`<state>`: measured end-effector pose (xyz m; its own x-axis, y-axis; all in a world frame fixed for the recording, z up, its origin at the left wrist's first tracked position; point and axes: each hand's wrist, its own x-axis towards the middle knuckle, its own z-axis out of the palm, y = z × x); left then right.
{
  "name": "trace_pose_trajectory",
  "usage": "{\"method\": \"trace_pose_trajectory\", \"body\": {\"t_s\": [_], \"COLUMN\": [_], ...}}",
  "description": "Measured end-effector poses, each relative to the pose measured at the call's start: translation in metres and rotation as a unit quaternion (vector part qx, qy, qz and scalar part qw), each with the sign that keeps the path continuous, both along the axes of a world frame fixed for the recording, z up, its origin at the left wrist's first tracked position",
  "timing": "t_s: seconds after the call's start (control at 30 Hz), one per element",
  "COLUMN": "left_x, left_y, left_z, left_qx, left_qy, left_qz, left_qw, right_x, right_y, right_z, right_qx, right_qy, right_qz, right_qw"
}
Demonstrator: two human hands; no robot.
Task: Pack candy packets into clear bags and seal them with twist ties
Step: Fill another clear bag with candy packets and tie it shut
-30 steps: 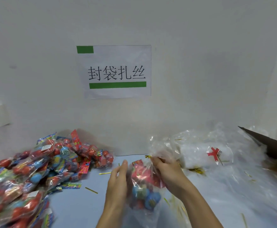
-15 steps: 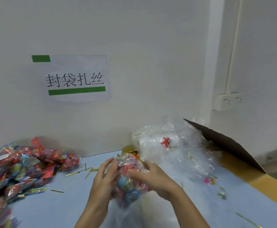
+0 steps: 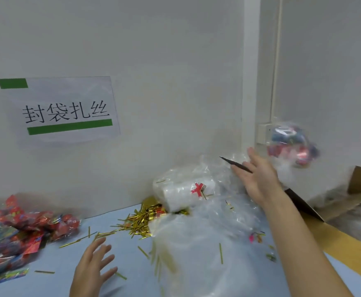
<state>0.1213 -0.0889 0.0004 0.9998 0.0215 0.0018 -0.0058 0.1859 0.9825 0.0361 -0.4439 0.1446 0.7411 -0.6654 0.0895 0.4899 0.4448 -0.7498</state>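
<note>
The left hand (image 3: 94,267) is seen nearest the camera, held low over the blue table (image 3: 53,281) with its fingers spread and straight; nothing is held in it. Loose gold twist ties (image 3: 105,233) are scattered on the table just ahead of its fingertips, and one lies just beside its little finger. A denser heap of gold ties (image 3: 145,217) is piled farther ahead and to the right of that hand, against the foot of the wall. To the left of the left hand, a pile of candy packets (image 3: 14,234) in red and blue wrappers is spread along the table edge. Between the two hands, a loose mound of clear bags (image 3: 196,243) is lying, blurred at its near side, and behind it a bundle of clear bags with a red mark (image 3: 186,189) is resting against the wall.

The right hand (image 3: 259,174) is raised above that mound with its palm open and its fingers stretched wide apart; nothing is gripped by it. Just beyond and above its fingertips, apart from them, a filled clear bag of candy (image 3: 291,144) is seen in the air, strongly blurred. Whether it is tied cannot be told. Below the bag and to the right of the right forearm, a cardboard box (image 3: 346,202) with dark flaps is placed off the table edge. On the wall far ahead of the left hand, a paper sign (image 3: 68,108) with green bars is fixed.
</note>
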Motion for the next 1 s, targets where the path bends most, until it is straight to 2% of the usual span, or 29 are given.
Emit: {"method": "trace_pose_trajectory", "body": {"t_s": [0.1, 0.17, 0.3, 0.5, 0.53, 0.57, 0.67, 0.7, 0.73, 0.77, 0.9, 1.0], "left_x": [0.008, 0.009, 0.013, 0.019, 0.017, 0.016, 0.012, 0.011, 0.011, 0.010, 0.008, 0.007], "left_y": [0.002, 0.000, 0.001, 0.014, 0.017, 0.018, 0.019, 0.019, 0.019, 0.019, 0.018, 0.018], "left_z": [-0.020, -0.033, -0.047, -0.053, -0.054, -0.055, -0.056, -0.056, -0.055, -0.054, -0.053, -0.053], "left_qx": [0.038, 0.058, 0.089, 0.067, 0.067, 0.072, 0.095, 0.096, 0.096, 0.097, 0.099, 0.099], "left_qy": [0.012, 0.017, -0.012, -0.006, -0.008, -0.011, -0.025, -0.027, -0.029, -0.030, -0.032, -0.037], "left_qz": [0.017, 0.043, 0.083, 0.081, 0.077, 0.074, 0.063, 0.063, 0.063, 0.063, 0.059, 0.058], "left_qw": [0.999, 0.997, 0.992, 0.994, 0.995, 0.995, 0.993, 0.993, 0.993, 0.993, 0.993, 0.993], "right_x": [0.014, 0.025, 0.047, 0.072, 0.075, 0.077, 0.080, 0.080, 0.080, 0.078, 0.069, 0.061], "right_y": [0.009, 0.019, 0.041, 0.078, 0.086, 0.095, 0.119, 0.124, 0.127, 0.128, 0.123, 0.118], "right_z": [-0.035, -0.065, -0.118, -0.143, -0.146, -0.151, -0.166, -0.172, -0.178, -0.181, -0.187, -0.187], "right_qx": [-0.077, -0.156, -0.328, -0.509, -0.548, -0.596, -0.721, -0.741, -0.753, -0.757, -0.722, -0.707], "right_qy": [0.084, 0.160, 0.279, 0.317, 0.320, 0.333, 0.391, 0.398, 0.396, 0.388, 0.333, 0.306], "right_qz": [-0.015, -0.022, -0.017, 0.009, 0.037, 0.072, 0.165, 0.175, 0.174, 0.161, 0.123, 0.095], "right_qw": [0.993, 0.975, 0.902, 0.800, 0.772, 0.728, 0.549, 0.511, 0.496, 0.501, 0.594, 0.630]}}
